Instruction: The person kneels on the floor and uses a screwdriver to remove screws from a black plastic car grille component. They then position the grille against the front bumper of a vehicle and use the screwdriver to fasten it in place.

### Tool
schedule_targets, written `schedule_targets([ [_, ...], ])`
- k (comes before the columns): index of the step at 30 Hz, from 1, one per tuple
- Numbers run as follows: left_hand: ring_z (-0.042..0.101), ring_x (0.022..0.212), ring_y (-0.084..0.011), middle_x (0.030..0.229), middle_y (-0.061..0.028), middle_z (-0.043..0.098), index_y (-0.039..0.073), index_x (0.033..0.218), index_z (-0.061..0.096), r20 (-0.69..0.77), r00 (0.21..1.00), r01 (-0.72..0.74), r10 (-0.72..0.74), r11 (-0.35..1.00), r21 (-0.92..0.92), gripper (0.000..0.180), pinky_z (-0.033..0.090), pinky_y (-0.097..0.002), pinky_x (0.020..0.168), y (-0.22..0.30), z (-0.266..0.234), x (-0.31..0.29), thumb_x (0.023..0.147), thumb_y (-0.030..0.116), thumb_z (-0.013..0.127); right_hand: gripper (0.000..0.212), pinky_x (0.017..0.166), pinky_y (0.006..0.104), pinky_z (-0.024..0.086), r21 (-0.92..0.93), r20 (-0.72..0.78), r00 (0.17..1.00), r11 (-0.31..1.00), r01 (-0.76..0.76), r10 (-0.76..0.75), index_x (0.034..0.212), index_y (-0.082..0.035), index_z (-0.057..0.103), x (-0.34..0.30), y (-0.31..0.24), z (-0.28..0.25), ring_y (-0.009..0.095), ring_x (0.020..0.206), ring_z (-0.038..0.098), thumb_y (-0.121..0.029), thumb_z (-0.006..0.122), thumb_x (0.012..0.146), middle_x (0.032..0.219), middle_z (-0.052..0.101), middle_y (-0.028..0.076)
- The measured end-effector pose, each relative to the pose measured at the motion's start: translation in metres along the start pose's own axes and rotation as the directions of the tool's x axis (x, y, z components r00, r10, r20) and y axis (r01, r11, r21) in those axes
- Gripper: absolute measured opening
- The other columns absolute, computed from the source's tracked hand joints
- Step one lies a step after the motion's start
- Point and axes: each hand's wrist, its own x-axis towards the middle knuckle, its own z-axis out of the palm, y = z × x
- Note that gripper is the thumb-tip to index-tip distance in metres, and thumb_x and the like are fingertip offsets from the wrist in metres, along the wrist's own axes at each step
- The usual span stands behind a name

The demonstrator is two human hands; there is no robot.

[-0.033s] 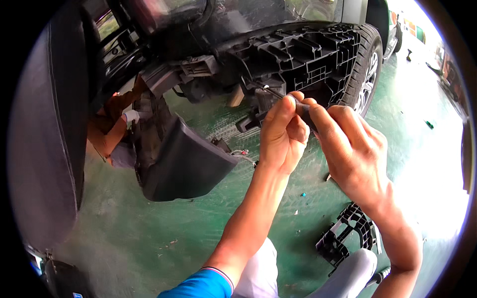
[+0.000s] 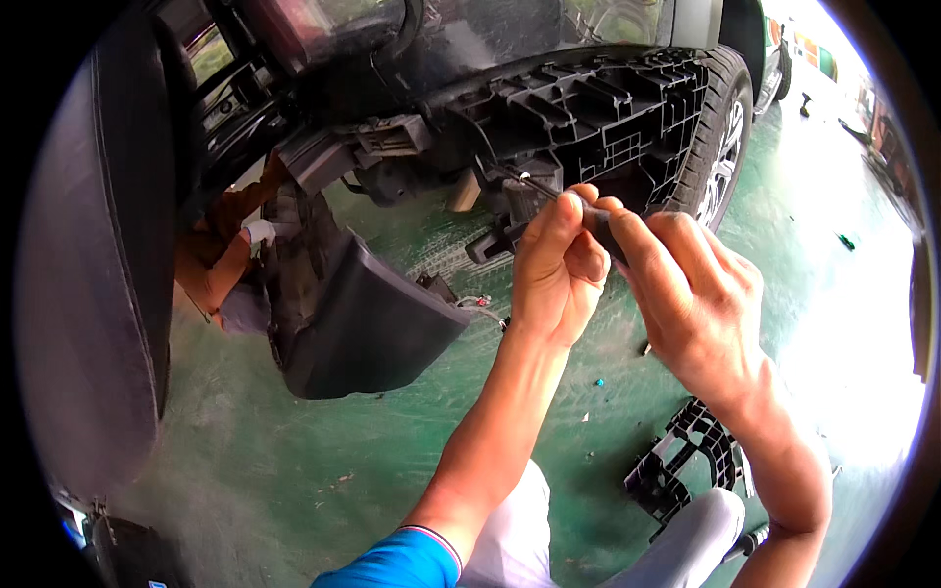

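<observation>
Both my hands are closed on a screwdriver (image 2: 600,227) with a dark handle and a thin metal shaft. My left hand (image 2: 559,265) pinches the front of the handle between thumb and fingers. Behind it, my right hand (image 2: 691,294) wraps the rear of the handle. The shaft slants up and left to a dark mount (image 2: 534,169) under the vehicle's corner; whether its tip sits in a screw is too small to tell. Just above spreads a ribbed black plastic bracket (image 2: 564,108) fixed to the vehicle body.
A dark bumper piece (image 2: 377,323) hangs low at left, wires beside it. Beyond it, a co-worker's gloved hand (image 2: 260,231) touches the bumper. A wheel (image 2: 723,147) stands right of the bracket. A loose black plastic bracket (image 2: 681,461) lies on the green floor (image 2: 265,470) by my knee.
</observation>
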Motion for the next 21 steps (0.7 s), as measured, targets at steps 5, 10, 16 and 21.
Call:
schedule_targets([
  [5, 0.069, 0.093, -0.0140, 0.118, -0.0103, 0.069, 0.008, 0.129, 0.057, 0.019, 0.997, 0.072, -0.071, 0.997, -0.012, 0.034, 0.054, -0.0213, 0.069, 0.002, 0.010, 0.000, 0.100, 0.024, 0.064, 0.039, 0.058, 0.0275, 0.052, 0.551, 0.366, 0.655, 0.413, -0.725, 0.661, 0.119, 0.001, 0.061, 0.003, -0.019, -0.001, 0.014, 0.058, 0.062, -0.020, 0.076, 0.090, 0.074, 0.063, 0.005],
  [10, 0.064, 0.082, -0.0085, 0.118, -0.0107, 0.069, 0.009, 0.128, 0.057, 0.182, 0.975, 0.146, -0.130, 0.987, -0.072, 0.033, 0.051, -0.0179, 0.065, 0.008, -0.011, 0.008, 0.098, 0.020, 0.066, 0.056, 0.070, 0.0296, 0.054, 0.748, 0.574, 0.563, -0.101, -0.656, 0.595, 0.129, 0.007, 0.054, -0.005, -0.026, -0.005, 0.014, 0.077, 0.066, -0.025, 0.077, 0.090, 0.090, 0.066, 0.008],
  [16, 0.068, 0.089, -0.0137, 0.122, -0.0126, 0.067, 0.007, 0.130, 0.057, 0.173, 0.974, 0.174, -0.149, 0.974, -0.143, 0.031, 0.057, -0.0235, 0.069, 0.002, -0.010, 0.011, 0.101, 0.020, 0.062, 0.049, 0.077, 0.0382, 0.052, -0.271, 0.154, 0.987, 0.960, 0.076, -0.034, 0.125, -0.002, 0.059, 0.012, 0.000, -0.025, 0.024, 0.077, 0.064, -0.010, 0.064, 0.077, 0.081, 0.061, 0.007],
  [21, 0.069, 0.086, -0.0142, 0.121, -0.0129, 0.068, 0.005, 0.132, 0.054, 0.187, 0.969, 0.180, -0.158, 0.978, -0.105, 0.037, 0.057, -0.0249, 0.068, 0.008, -0.009, 0.012, 0.100, 0.022, 0.063, 0.045, 0.075, 0.0347, 0.056, 0.547, 0.554, 0.572, 0.254, -0.798, 0.604, 0.125, 0.002, 0.057, 0.002, -0.024, -0.017, 0.025, 0.074, 0.068, -0.024, 0.071, 0.091, 0.086, 0.067, 0.008],
])
